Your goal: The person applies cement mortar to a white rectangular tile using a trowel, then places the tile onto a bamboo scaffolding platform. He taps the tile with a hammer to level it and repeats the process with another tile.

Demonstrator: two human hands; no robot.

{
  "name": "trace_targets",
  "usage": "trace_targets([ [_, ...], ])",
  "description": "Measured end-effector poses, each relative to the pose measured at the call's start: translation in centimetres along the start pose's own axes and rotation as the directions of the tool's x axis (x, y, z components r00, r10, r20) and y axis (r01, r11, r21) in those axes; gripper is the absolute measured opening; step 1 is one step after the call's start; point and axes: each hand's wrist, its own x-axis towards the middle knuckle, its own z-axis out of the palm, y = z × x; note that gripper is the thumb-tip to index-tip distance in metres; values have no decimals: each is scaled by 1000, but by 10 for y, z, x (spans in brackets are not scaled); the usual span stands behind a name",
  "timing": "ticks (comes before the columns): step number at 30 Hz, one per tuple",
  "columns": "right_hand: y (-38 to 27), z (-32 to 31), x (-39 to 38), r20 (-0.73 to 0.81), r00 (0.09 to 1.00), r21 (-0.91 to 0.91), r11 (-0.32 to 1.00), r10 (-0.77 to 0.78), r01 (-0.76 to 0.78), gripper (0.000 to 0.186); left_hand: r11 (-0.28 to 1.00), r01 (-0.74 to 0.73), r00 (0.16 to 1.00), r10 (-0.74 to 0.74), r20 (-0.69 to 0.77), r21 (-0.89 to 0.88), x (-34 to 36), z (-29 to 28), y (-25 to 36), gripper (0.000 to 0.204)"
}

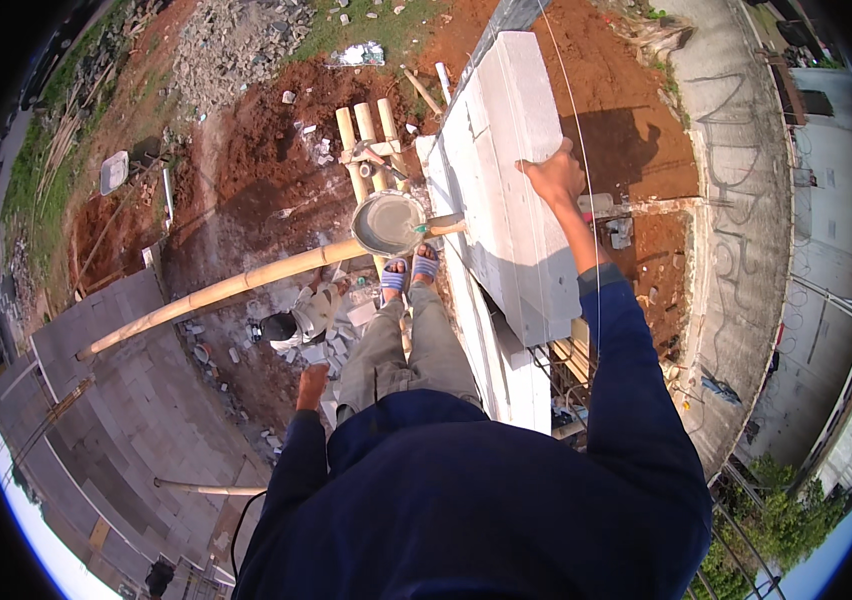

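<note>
My right hand (pixel 554 178) is closed on the edge of a pale lightweight block (pixel 521 110) at the top of the white block wall (pixel 451 165). Its thumb lies across the block and its fingers curl over toward the right side. Low at my left side hangs my left hand (pixel 312 386), near nothing I can name; its fingers are too small to read. A round basin of grey mortar (pixel 389 222) stands by my feet, in blue striped sandals. Beside the basin lies a tool with a wooden handle (pixel 446 225). A thin string (pixel 571 95) runs along the wall.
Bamboo poles (pixel 236 283) form the scaffold under and around me. Another person (pixel 308 312) is far below among broken blocks. A grey block wall (pixel 146 400) stands at left, a curved concrete wall (pixel 731 220) at right. Red soil (pixel 246 150) and a rubble heap (pixel 236 50) lie beyond.
</note>
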Motion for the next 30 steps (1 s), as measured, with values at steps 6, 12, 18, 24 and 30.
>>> trace_targets([
  [6,-3,-2,1,3,1000,29,1000,-10,10,98,997,-74,997,75,7,-28,21,-6,-17,38],
  [12,6,-1,3,-23,999,35,999,-32,33,98,996,-68,997,69,16,-52,21,13,-12,45],
  [18,16,5,5,-49,997,48,997,-53,55,105,999,-43,999,44,32,-17,19,14,-3,39],
  [24,3,7,1,1,999,93,995,-41,41,101,994,-27,992,41,123,-109,29,-11,-1,36],
  [30,1,2,1,72,997,112,994,2,-10,93,1000,16,999,-16,-37,9,31,5,-1,38],
])
